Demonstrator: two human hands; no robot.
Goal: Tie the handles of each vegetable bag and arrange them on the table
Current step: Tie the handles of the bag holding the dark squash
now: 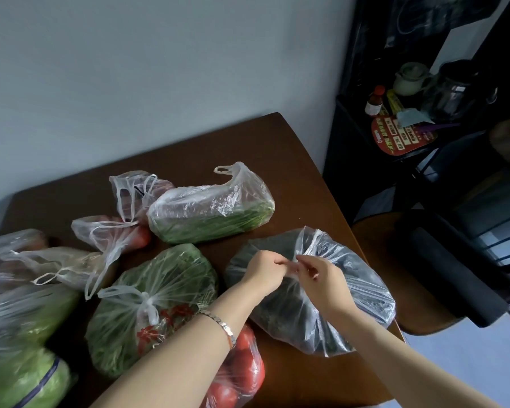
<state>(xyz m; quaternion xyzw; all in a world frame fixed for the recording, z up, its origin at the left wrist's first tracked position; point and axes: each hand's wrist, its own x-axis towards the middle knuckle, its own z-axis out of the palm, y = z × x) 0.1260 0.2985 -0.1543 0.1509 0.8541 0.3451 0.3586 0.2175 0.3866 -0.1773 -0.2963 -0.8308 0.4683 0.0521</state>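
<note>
A clear bag of dark leafy greens (362, 293) lies at the table's right edge. My left hand (264, 270) and my right hand (318, 278) meet over its gathered top, each pinching a handle strip. To the left sits a green-vegetable bag (136, 328) with its handles knotted. A tomato bag (242, 369) lies under my left forearm. Further back, a long green-bean bag (212, 213) has loose handles.
Several more bags crowd the left: a tomato bag (115, 234), a clear bag (136, 192), a brownish bag (71, 266) and a cabbage bag (27, 375). The brown table (277, 148) ends at right beside a dark shelf (395, 119) and a stool (389, 275).
</note>
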